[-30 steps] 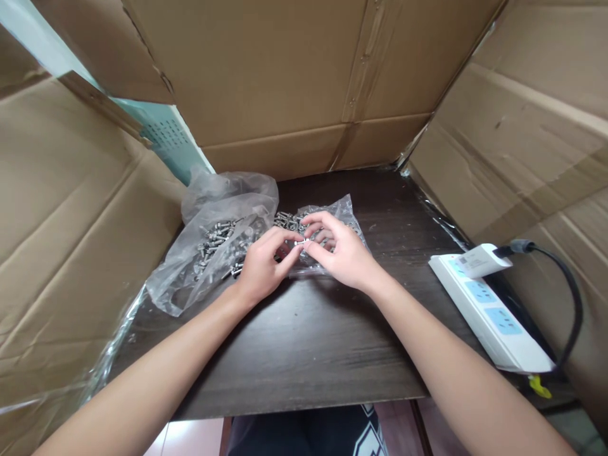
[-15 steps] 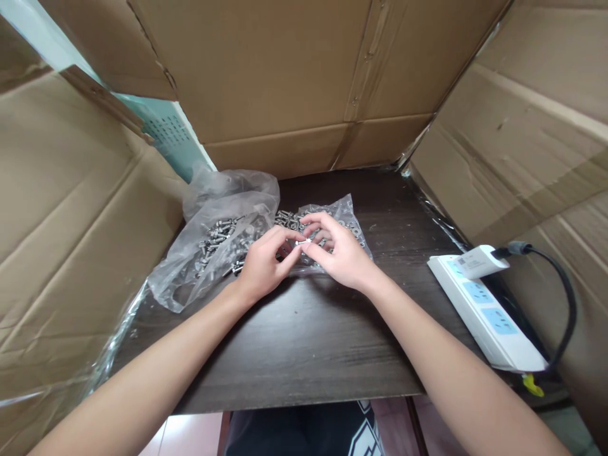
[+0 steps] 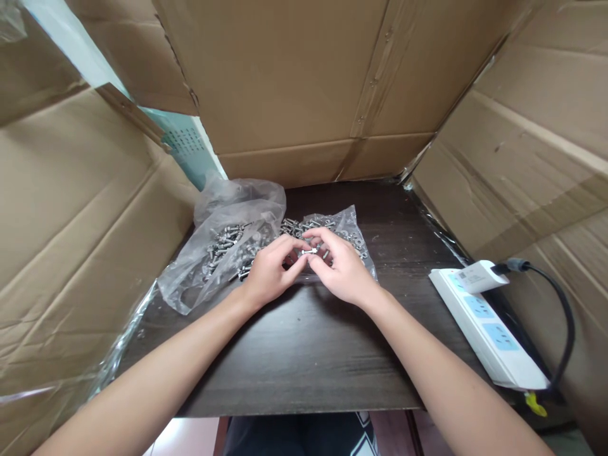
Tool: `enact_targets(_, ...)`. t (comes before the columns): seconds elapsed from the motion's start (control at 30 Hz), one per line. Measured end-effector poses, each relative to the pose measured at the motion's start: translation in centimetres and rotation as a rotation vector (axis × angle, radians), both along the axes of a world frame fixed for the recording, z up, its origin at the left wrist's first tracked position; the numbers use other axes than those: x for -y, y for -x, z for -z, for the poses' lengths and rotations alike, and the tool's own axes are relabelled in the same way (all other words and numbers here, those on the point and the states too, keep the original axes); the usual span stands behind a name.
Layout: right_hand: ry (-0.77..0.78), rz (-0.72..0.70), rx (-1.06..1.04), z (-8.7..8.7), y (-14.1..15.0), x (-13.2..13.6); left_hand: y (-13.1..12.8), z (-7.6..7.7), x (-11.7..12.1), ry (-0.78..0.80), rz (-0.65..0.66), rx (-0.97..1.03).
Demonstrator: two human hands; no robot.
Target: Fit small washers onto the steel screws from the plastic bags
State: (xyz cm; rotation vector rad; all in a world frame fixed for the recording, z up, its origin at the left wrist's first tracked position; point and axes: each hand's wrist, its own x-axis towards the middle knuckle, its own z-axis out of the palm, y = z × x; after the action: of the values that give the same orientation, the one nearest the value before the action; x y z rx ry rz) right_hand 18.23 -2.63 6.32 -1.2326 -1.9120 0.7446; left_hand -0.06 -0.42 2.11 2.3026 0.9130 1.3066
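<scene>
My left hand and my right hand meet above the middle of a dark wooden table. Between their fingertips they pinch one small silver bolt, held sideways. Both hands are closed on it. Just behind them lies a clear plastic bag spread open with several silver bolts spilling from it. A second, smaller clear bag with more metal parts lies under and behind my right hand.
Cardboard walls stand on the left, back and right of the table. A white power strip with a black cable lies at the right edge. A pale blue panel shows at the back left.
The view has shifted slightly, so everything sits a little lower in the picture. Both hands stay together on the small bolt with only small finger movements.
</scene>
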Motion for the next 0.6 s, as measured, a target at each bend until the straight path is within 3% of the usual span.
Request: enact_targets(0.6, 0.016, -0.020, 0.037, -0.15, 0.18, 0.04, 0.05, 0.16, -0.05, -0.003, 0.030, 0.016)
